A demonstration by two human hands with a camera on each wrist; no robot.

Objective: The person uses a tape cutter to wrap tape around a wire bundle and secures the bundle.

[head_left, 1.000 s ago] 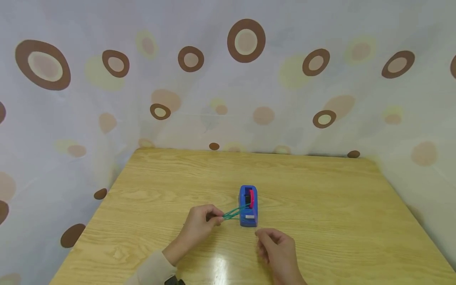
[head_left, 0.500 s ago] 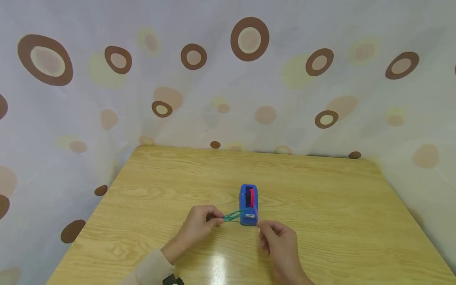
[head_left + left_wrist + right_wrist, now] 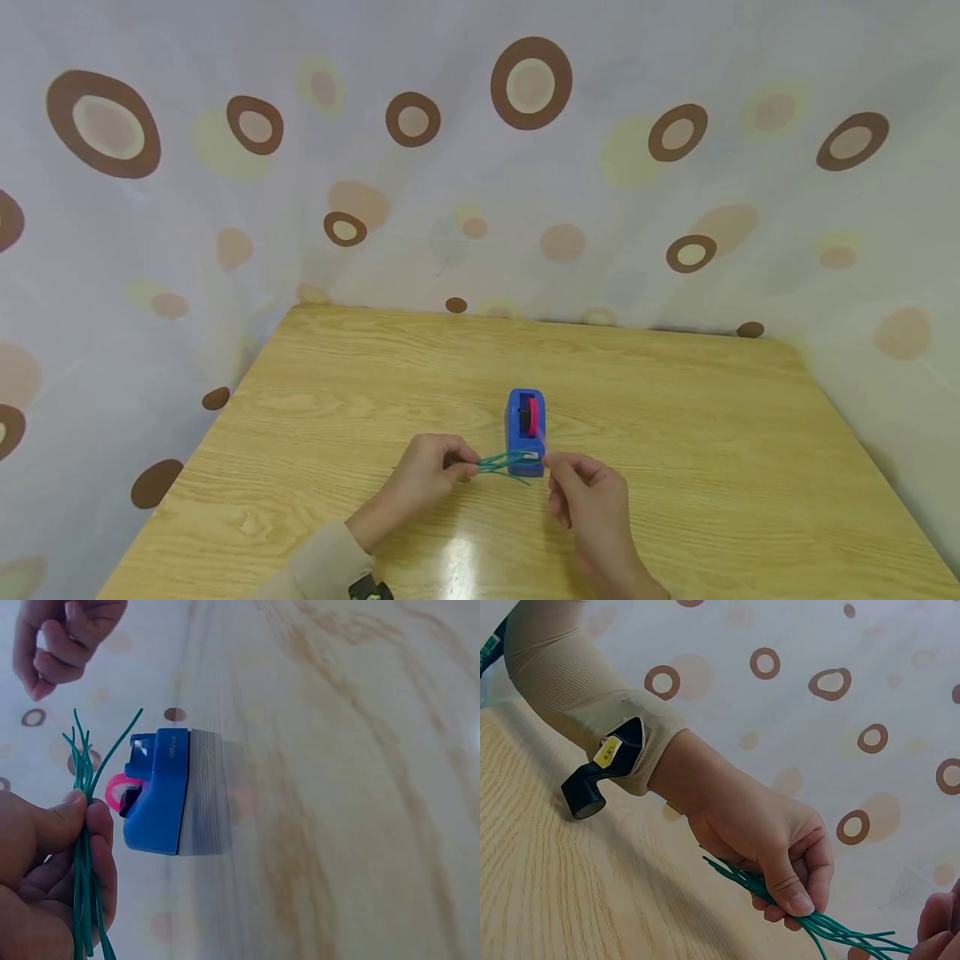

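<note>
In the head view, my left hand pinches a bundle of thin green wires between thumb and fingers. Their free ends fan out to the right, over the front of a blue tape dispenser. The left wrist view shows the wires running through the hand, with ends poking out above and below. A pink-cored roll sits in the dispenser. My right hand is at the dispenser's front right corner, thumb and index finger pinching the end of a faint clear tape strip that leads from the roll.
A wood-grain table lies under the hands. Behind and at both sides hangs a pale curtain with brown ring prints. A black wrist device is strapped over the left sleeve.
My right hand has moved slightly up and away from me, drawing the tape strip from the roll. The wires in my left hand have shifted slightly right and down across the dispenser's front.
</note>
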